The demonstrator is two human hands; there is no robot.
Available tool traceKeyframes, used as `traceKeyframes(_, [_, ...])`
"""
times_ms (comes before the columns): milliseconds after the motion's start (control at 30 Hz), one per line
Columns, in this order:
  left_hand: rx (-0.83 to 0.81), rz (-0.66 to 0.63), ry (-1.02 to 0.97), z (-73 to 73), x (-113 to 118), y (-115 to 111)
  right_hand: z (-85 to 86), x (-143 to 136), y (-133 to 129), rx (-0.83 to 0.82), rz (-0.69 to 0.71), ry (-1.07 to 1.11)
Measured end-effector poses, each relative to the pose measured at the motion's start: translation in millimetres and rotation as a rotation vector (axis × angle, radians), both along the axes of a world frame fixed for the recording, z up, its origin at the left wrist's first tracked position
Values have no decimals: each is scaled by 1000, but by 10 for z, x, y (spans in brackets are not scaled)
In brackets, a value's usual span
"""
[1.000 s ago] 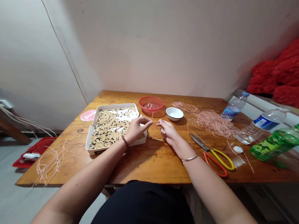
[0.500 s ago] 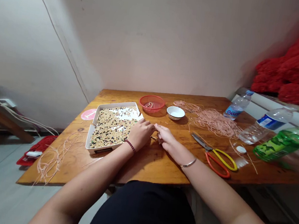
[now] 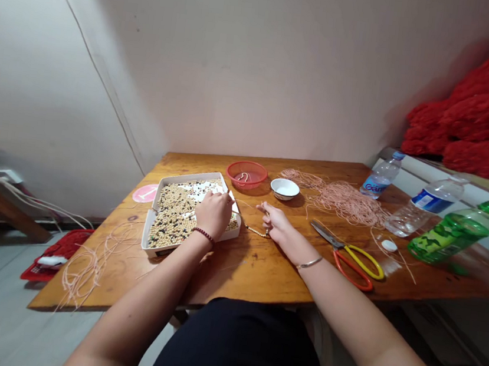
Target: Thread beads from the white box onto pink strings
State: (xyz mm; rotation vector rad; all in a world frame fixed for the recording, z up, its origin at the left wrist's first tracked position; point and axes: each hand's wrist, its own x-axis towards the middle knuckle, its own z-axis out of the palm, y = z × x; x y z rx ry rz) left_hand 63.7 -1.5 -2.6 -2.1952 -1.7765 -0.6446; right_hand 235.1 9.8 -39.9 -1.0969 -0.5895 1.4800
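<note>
My left hand (image 3: pixel 213 213) is closed over the right side of a white box (image 3: pixel 146 233) filled with small beige and dark beads (image 3: pixel 174 207). A thin pale cord (image 3: pixel 248 205) stretches from its fingertips to my right hand (image 3: pixel 273 221), which pinches the other part. Below the cord, a strand of beads (image 3: pixel 255 230) hangs in a shallow curve from my right hand toward the box. Where that strand ends near my left hand is hard to make out. Beyond the hands stand a red plastic basket (image 3: pixel 245 186) with a short beaded piece inside and a white bowl (image 3: pixel 285 189).
Scissors (image 3: pixel 345 252) with yellow and orange handles lie right of my right arm. Behind them is a heap of pink cord (image 3: pixel 349 202). Several bottles, one of them green (image 3: pixel 454 235), stand or lean at the right. Loose cords (image 3: pixel 86 270) spread over the table's left corner.
My hands have moved apart, the left one going left over the box. The cord now runs taut between them, and the beaded strand has come into view.
</note>
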Motion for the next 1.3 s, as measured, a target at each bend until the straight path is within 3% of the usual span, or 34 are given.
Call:
traceKeyframes(167, [-175, 109, 103, -42, -151, 121, 2, 129, 53, -38, -11, 42])
traceKeyframes(267, [-157, 82, 30, -39, -154, 140, 13, 133, 45, -32, 30, 73])
traceKeyframes(367, [-154, -77, -250, -35, -112, 177, 11, 101, 47, -31, 59, 110])
traceKeyframes(500, [-384, -411, -774, -77, -15, 246, -9, 33, 44, -26, 133, 180])
traceKeyframes(600, [-454, -504, -1013, -88, 65, 229, -14, -18, 11, 73, 188, 260])
traceKeyframes(700, [-439, -539, -1111, -39, 124, 149, 3, -48, -33, 187, 187, 258])
traceKeyframes(867, [-398, -544, -1077, 32, 146, 61, 62, -40, -72, 296, 176, 199])
traceKeyframes(1067, [-300, -635, -819, -30, 163, 59, 79, -51, -80, 308, 117, -187])
traceKeyframes(1167, [-305, -685, -748, -46, 179, 37, 60, -71, -93, 316, 200, -276])
traceKeyframes(1300, [-272, -615, -766, -73, 176, 48, 93, -76, -144, 316, 349, -311])
